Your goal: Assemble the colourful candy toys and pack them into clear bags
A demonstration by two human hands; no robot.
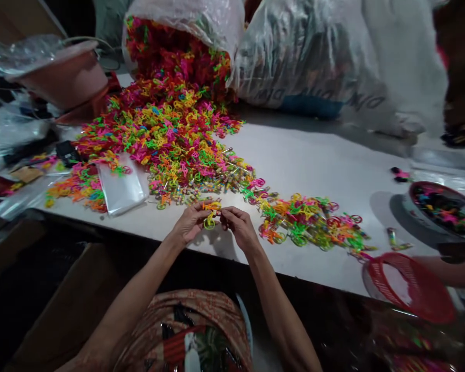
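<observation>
Over the table's front edge, my left hand (190, 224) pinches a small plastic toy (210, 221), orange on top with a yellow-green wheel-like ring below. My right hand (238, 226) is closed, thumb and finger pressed together at the toy's right side. What lies between those fingertips is too small to make out. Just beyond my hands spreads a large heap of bright plastic toys (170, 129), with small clear tubes (232, 178) along its near edge. To the right of my right hand runs a smaller row of similar toys (310, 219).
An open plastic sack (186, 13) spills toys onto the white table (294, 155). Full sacks (306, 57) stand behind. Clear bags (124, 188) lie left, near a pink tub (65, 75). A red basket (414, 287), a bowl (442, 209) and another person's arm (449, 271) are at right.
</observation>
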